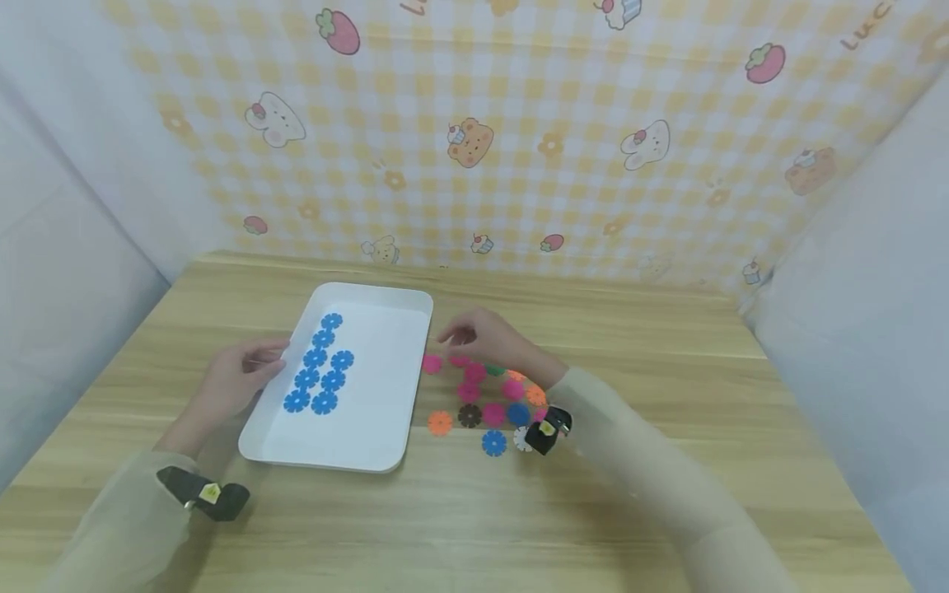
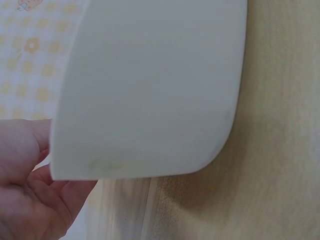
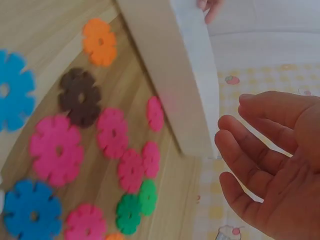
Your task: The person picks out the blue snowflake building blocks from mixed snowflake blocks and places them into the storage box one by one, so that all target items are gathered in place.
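Note:
My left hand (image 1: 233, 383) grips the left rim of a white tray (image 1: 378, 371). In the left wrist view, part of that hand (image 2: 30, 175) is hidden behind the tray's wall (image 2: 150, 90). Two slanting rows of blue notched snowflake discs (image 1: 315, 358) lie inside the tray, toward its left side. Just right of the tray, my right hand (image 1: 493, 338) hovers above loose discs, its fingers loosely bent. The right wrist view shows nothing in that hand (image 3: 275, 160); pink discs (image 3: 112, 132) and a green disc (image 3: 128, 214) lie beyond it.
More snowflake discs are scattered right of the tray: an orange disc (image 1: 440, 423), a brown disc (image 1: 469, 415), a blue disc (image 1: 494, 443) and a white disc (image 1: 522, 439) partly under the right wrist camera. A checked cloth (image 1: 519, 99) hangs behind the wooden table (image 1: 460, 527).

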A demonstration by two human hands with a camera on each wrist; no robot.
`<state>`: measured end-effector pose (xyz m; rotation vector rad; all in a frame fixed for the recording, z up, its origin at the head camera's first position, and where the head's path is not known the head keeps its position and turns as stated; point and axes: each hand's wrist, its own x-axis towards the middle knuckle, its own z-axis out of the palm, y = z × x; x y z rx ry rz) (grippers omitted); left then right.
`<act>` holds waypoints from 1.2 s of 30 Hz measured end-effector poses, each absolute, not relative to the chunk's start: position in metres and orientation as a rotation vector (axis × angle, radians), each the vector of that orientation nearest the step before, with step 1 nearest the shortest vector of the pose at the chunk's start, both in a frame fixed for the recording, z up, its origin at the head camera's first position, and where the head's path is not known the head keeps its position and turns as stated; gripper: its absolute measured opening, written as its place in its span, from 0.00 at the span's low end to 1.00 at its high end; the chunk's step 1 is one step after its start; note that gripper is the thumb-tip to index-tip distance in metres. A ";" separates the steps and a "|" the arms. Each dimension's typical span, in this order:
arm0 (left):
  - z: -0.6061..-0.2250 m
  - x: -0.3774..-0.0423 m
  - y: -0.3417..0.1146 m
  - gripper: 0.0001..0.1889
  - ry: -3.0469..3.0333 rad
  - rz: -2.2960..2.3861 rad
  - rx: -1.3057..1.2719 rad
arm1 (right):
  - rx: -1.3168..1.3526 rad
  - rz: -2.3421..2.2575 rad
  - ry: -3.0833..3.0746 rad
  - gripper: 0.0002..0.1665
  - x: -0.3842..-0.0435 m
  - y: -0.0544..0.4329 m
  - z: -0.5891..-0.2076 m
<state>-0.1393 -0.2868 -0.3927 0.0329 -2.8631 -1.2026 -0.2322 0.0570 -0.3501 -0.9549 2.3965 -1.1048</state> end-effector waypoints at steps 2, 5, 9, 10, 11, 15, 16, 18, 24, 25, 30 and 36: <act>-0.393 -0.139 -0.287 0.21 -2.867 -1.201 0.038 | -0.955 -1.092 2.393 0.12 -0.231 0.066 -0.354; -0.392 -0.139 -0.286 0.21 -2.875 -1.193 0.044 | -0.945 -1.076 2.381 0.12 -0.227 0.080 -0.359; -0.390 -0.138 -0.286 0.21 -2.879 -1.191 0.053 | -0.918 -1.018 2.411 0.12 -0.220 0.098 -0.366; -0.390 -0.138 -0.286 0.21 -2.880 -1.192 0.055 | -0.914 -1.004 2.418 0.12 -0.219 0.102 -0.368; -0.390 -0.138 -0.285 0.21 -2.880 -1.194 0.055 | -0.917 -0.983 2.428 0.12 -0.218 0.106 -0.370; -0.391 -0.138 -0.286 0.21 -2.881 -1.193 0.054 | -0.906 -0.926 2.445 0.13 -0.212 0.121 -0.375; -0.391 -0.138 -0.286 0.21 -2.883 -1.190 0.053 | -0.895 -0.917 2.446 0.13 -0.210 0.124 -0.376; -0.392 -0.138 -0.287 0.21 -2.886 -1.187 0.054 | -0.874 -0.899 2.456 0.14 -0.206 0.130 -0.379; -0.392 -0.140 -0.287 0.22 -2.888 -1.192 0.067 | -0.866 -0.882 2.464 0.14 -0.198 0.146 -0.389; -0.392 -0.140 -0.287 0.22 -2.888 -1.193 0.069 | -0.869 -0.882 2.460 0.14 -0.196 0.147 -0.390; -0.393 -0.140 -0.287 0.21 -2.888 -1.188 0.063 | -0.850 -0.874 2.453 0.14 -0.191 0.153 -0.393; -0.394 -0.140 -0.287 0.21 -2.883 -1.190 0.051 | -0.853 -0.859 2.456 0.14 -0.189 0.158 -0.396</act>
